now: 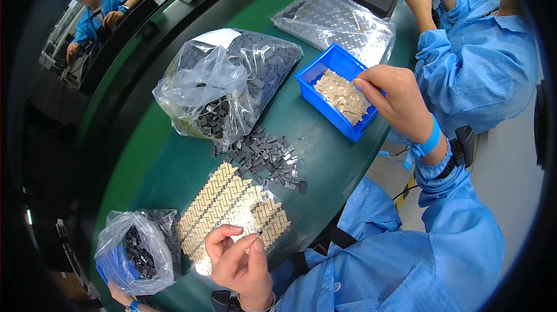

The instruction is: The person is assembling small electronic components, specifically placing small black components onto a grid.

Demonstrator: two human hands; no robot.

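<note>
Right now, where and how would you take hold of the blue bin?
Probably the rim of its long left wall, coming from the left. The bin is open-topped, that wall faces bare tabletop, and the right hand is over the opposite side. Keep it level: the pale pieces lie loose inside.

Green table (331, 164); plastic bags (261, 60); blue bin (325, 108); loose dark pieces (267, 156); patterned sheet (213, 207).

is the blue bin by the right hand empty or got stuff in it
Not empty: a heap of tan pieces lies in the blue bin, with bare inner wall showing beside them.
</note>
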